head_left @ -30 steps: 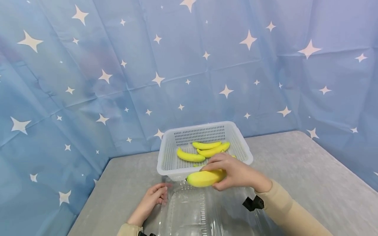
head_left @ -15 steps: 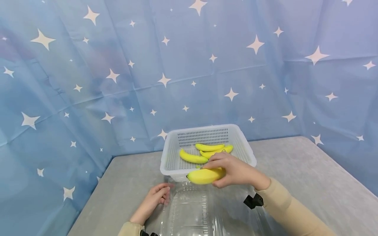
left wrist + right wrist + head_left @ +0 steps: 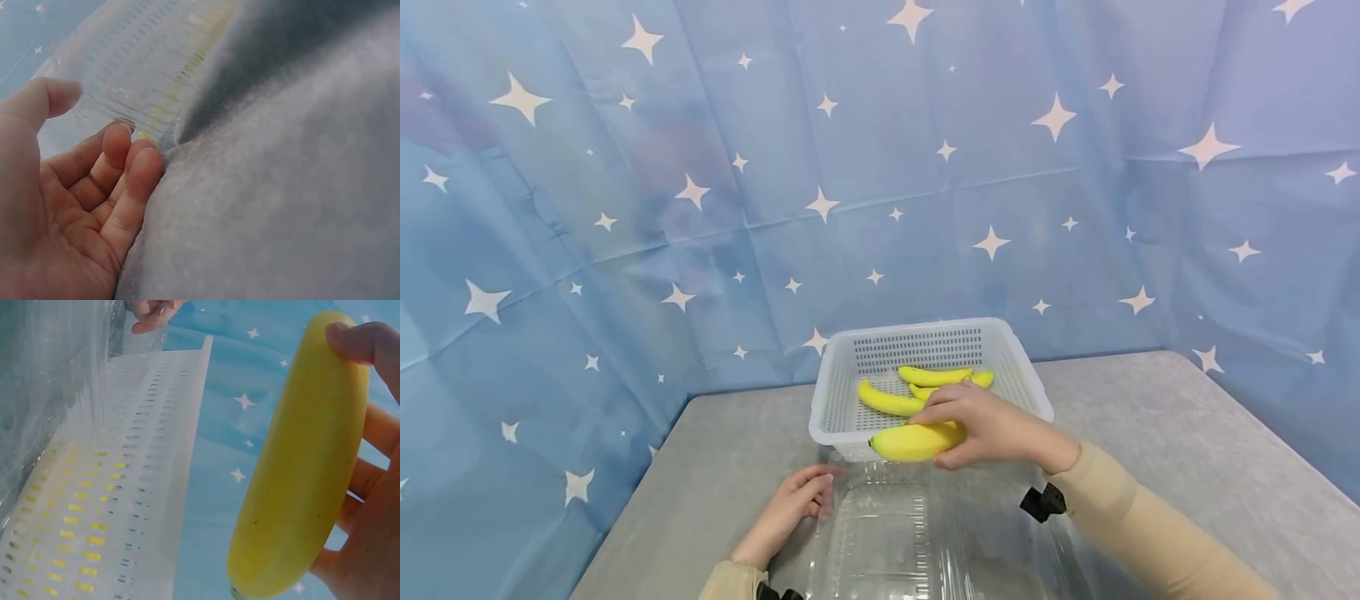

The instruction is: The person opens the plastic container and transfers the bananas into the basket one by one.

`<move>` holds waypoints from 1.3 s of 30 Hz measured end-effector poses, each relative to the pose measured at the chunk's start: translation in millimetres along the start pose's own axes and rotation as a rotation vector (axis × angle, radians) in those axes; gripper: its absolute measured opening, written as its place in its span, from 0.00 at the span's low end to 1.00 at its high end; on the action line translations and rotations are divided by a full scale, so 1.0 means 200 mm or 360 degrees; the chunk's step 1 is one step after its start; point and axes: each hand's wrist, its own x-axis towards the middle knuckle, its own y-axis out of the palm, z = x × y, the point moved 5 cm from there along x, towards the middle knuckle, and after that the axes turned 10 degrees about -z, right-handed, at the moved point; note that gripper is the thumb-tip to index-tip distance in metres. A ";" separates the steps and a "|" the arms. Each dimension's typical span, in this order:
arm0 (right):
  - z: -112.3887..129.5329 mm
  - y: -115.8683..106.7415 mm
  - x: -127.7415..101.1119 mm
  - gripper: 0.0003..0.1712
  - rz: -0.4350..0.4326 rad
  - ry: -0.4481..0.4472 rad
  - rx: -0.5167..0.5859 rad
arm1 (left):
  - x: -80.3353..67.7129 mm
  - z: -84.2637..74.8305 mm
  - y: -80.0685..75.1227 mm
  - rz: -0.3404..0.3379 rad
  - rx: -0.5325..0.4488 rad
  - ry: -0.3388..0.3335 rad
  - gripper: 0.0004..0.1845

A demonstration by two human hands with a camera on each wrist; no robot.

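My right hand (image 3: 992,423) grips a yellow banana (image 3: 913,442) between thumb and fingers, close over the near rim of the white basket. Seen from the right wrist, the banana (image 3: 300,462) lies lengthwise along the fingers, its thumb on one end. At the near left, my left hand (image 3: 793,504) holds the far corner of a clear plastic clamshell container (image 3: 880,533), thumb and index finger at its edge. The left wrist view has the other fingers of the left hand (image 3: 94,187) curled beside the container wall. Several more bananas (image 3: 891,400) lie in the white basket (image 3: 1022,375).
A grey table (image 3: 1150,433) extends to both sides of the basket. Behind it hangs a blue curtain (image 3: 880,167) with white stars. The clear container stands directly in front of the basket, its near end cut off by the frame.
My right hand has shifted slightly left with the banana. The head view has swung a little, so the scene sits slightly right and lower. My left hand keeps its place at the container's corner.
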 end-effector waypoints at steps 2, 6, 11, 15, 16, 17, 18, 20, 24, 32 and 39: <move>0.00 0.00 0.01 0.27 0.0007 -0.0012 -0.0018 | 0.00 0.01 0.00 0.0008 0.0012 -0.0010 0.24; -0.02 0.00 0.03 0.26 0.0042 -0.0008 -0.0054 | 0.00 0.00 0.00 0.0001 0.0046 -0.0014 0.24; -0.02 -0.01 0.07 0.26 0.0061 -0.0019 -0.0085 | 0.00 -0.01 -0.01 -0.0022 0.0059 -0.0002 0.23; -0.02 -0.02 0.09 0.25 0.0049 -0.0034 -0.0093 | -0.01 -0.02 -0.01 -0.0025 0.0075 0.0002 0.24; -0.03 -0.02 0.10 0.25 0.0053 -0.0023 -0.0090 | -0.01 -0.02 -0.01 -0.0025 0.0080 0.0001 0.24; -0.03 -0.02 0.11 0.24 0.0056 -0.0014 -0.0084 | -0.01 -0.02 -0.01 -0.0024 0.0082 0.0002 0.24; -0.03 -0.02 0.11 0.24 0.0062 -0.0005 -0.0087 | -0.01 -0.02 -0.01 -0.0020 0.0081 0.0005 0.24; -0.03 -0.02 0.12 0.25 0.0072 0.0008 -0.0089 | -0.01 -0.02 0.00 -0.0016 0.0080 0.0012 0.24; -0.04 -0.02 0.15 0.25 0.0084 0.0037 -0.0098 | -0.01 -0.02 0.00 -0.0017 0.0080 0.0034 0.23; -0.06 -0.01 0.21 0.26 0.0107 0.0077 -0.0112 | -0.01 -0.01 0.00 -0.0014 0.0063 0.0064 0.22; -0.08 0.01 0.25 0.26 0.0115 0.0118 -0.0105 | 0.00 -0.01 -0.01 -0.0014 0.0059 0.0040 0.23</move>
